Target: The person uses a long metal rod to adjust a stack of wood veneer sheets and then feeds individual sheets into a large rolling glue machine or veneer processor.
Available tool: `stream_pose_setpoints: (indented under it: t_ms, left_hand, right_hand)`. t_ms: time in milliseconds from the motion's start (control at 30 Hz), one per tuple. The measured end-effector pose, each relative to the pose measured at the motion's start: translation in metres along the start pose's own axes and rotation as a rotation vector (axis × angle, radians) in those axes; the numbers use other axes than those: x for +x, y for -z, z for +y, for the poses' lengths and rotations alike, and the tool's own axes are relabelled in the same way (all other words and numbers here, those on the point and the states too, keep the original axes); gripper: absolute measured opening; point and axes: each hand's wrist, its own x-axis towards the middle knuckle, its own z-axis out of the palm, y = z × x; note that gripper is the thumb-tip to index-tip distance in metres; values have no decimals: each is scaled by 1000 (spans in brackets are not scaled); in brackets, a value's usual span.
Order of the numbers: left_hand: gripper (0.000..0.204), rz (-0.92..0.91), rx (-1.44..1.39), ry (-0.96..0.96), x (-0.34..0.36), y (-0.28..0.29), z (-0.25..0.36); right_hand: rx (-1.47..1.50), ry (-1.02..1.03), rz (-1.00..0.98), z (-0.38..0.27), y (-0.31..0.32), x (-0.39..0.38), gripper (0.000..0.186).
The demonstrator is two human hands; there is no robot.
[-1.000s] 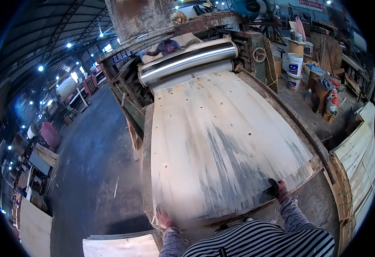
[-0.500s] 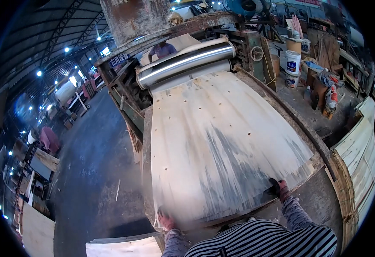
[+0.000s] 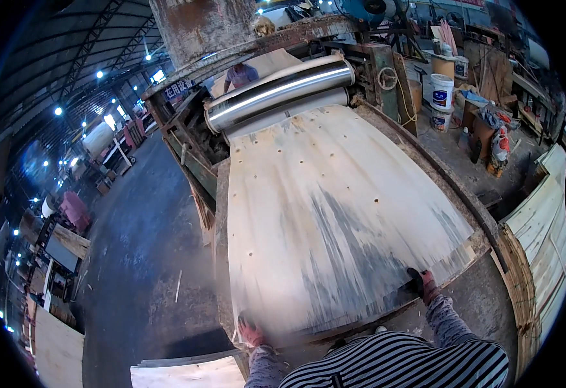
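Note:
A wide, pale wood veneer sheet [image 3: 296, 213] with grey streaks and small knot holes lies on top of a stack. Its far end reaches the shiny metal roller [image 3: 283, 96] of a machine. At the sheet's near left corner, my left hand [image 3: 252, 334] grips the edge in a reddish glove with dark fingertips; a blur partly covers it. Farther right along the near edge, my right hand [image 3: 423, 284], in a similar glove with black fingers, is closed on the rim. The fingers beneath the sheet are hidden in both cases.
Beyond the roller stands another person [image 3: 241, 75]. More veneer sheets [image 3: 189, 374] lie low at my left, and a tall stack [image 3: 535, 233] rises at my right. A rusty rail [image 3: 448, 178] borders the bed. White buckets [image 3: 441, 94] stand at the back right.
The person behind the roller has shifted slightly to the left. Both my hands and the veneer sheet keep nearly the same place.

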Motion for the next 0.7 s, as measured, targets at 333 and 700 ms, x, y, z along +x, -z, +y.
stream_pose_setpoints:
  t_ms: [333,700]
  left_hand:
    - [54,18,-6,-55,-1,8,10]
    - [57,-14,6,-14,0,4,3]
  right_hand:
    - [-24,-36,12,0,0,1,43]
    - [-29,29,13,-3,-4,-6,42]
